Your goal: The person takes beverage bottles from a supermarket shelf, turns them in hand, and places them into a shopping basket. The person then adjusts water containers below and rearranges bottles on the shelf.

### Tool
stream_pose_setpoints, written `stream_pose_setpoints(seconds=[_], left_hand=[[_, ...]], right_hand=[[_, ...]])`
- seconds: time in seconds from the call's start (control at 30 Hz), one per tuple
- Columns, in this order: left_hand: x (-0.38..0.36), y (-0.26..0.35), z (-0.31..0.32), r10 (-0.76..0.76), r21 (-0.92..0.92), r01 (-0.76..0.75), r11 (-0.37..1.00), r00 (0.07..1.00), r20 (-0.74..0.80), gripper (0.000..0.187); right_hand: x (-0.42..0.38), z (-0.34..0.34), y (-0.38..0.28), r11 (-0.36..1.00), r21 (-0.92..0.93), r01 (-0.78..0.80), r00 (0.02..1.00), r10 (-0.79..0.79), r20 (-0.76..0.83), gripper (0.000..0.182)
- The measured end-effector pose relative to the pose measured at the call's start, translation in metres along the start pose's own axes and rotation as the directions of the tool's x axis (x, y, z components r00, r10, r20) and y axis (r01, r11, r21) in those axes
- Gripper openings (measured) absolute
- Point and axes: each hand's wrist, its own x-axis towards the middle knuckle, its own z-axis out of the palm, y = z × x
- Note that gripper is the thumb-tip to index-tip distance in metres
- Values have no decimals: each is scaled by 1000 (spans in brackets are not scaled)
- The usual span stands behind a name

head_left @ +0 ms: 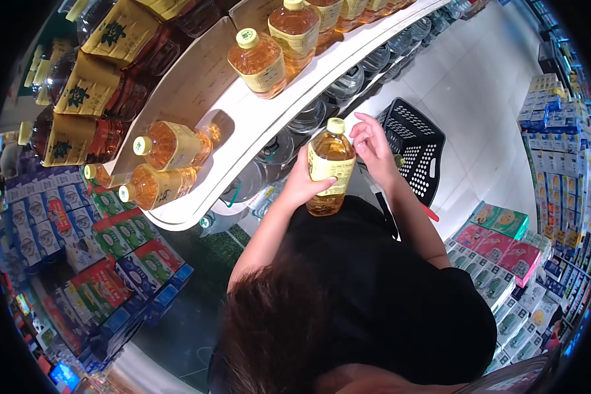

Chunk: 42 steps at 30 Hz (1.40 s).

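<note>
The step in hand looks like steadying and handling: the left hand (pixel 302 182) is wrapped round the side of a yellow-labelled bottle (pixel 331 164), its thumb lying across the label. The bottle is held in front of the black shirt (pixel 381 282), capped end toward 12 o'clock; whether its base touches the cloth I cannot tell. The right hand (pixel 375 146) is raised just beside the cap, at about 1 o'clock from the bottle's middle — fingers apart and loosely bent, with nothing visible in their grasp.

Judging by the bulk of the bottle, any move with it calls for a firm left grip, and the right hand is near enough to lend support.

Taking the held bottle as the clock's centre, a curved white shelf (pixel 262 125) sweeps from 9 o'clock round to 12. Its rim is the main obstacle on that side. Similar bottles stand on it: a front one (pixel 259 64) at 11, and a pair (pixel 177 146) near 9. Large transparent bottles (pixel 306 116) sit beneath the shelf. A black perforated basket (pixel 423 134) is toward 3 o'clock — the right forearm (pixel 410 207) partly blocks the way there. Packs (pixel 499 243) are stacked at 4, and boxes (pixel 128 253) at 8.
</note>
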Motion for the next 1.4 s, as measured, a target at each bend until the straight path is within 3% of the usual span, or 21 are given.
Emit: stream_pose_setpoints(seconds=[0.13, 0.23, 0.3, 0.4, 0.53, 0.67, 0.77, 0.83, 0.9, 0.93, 1.03, 1.1, 1.13, 1.23, 1.37, 1.4], left_hand=[[15, 15, 17, 10, 197, -33, 980, 993, 119, 85], [27, 25, 31, 38, 270, -80, 959, 987, 158, 85], [36, 36, 46, 27, 299, -82, 951, 982, 184, 83], [51, 37, 70, 31, 417, -130, 900, 972, 235, 85], [70, 26, 103, 55, 396, -168, 903, 959, 279, 87], [82, -9, 142, 108, 399, -170, 901, 979, 174, 80], [93, -9, 161, 61, 518, -171, 838, 973, 223, 79], [98, -12, 175, 11, 499, -147, 854, 964, 265, 76], [103, -18, 190, -39, 481, -113, 870, 954, 296, 74], [102, -24, 198, -125, 534, -36, 845, 957, 262, 62], [100, -50, 217, -419, 680, 76, 729, 835, 356, 52], [86, -87, 232, -399, 739, -12, 673, 836, 376, 48], [80, -106, 239, -419, 740, -11, 673, 818, 393, 47], [85, -121, 263, -542, 732, 136, 668, 763, 353, 47], [104, -172, 291, -532, 674, 244, 698, 806, 259, 37], [105, -201, 295, -398, 632, 161, 758, 882, 252, 35]], right_hand=[[2, -15, -33, 984, -140, -114, 993, 117, 15, 42], [-1, -36, -26, 927, -349, -139, 990, 122, -71, 33], [-4, -50, -24, 974, -171, -145, 984, 124, -129, 23], [-9, -78, -35, 884, -452, -119, 973, 13, -230, 14], [-27, -103, -47, 838, -535, -109, 972, -22, -232, 15], [-46, -116, -38, 775, -631, -40, 979, -96, -181, 22], [-56, -139, -22, 771, -605, -197, 948, -8, -320, 24], [-60, -160, -13, 770, -550, -323, 905, 82, -417, 24], [-67, -182, 2, 720, -580, -381, 888, 110, -447, 26], [-70, -192, 8, 700, -595, -396, 885, 117, -451, 26], [-85, -226, 48, 614, -640, -461, 862, 139, -487, 29], [-91, -250, 78, 531, -670, -518, 832, 133, -538, 30], [-93, -262, 90, 500, -638, -585, 798, 215, -563, 33], [-94, -296, 134, 369, -602, -708, 706, 357, -612, 34], [-105, -329, 226, 256, -617, -744, 659, 439, -611, 40], [-107, -336, 250, 210, -634, -744, 646, 467, -604, 42]])
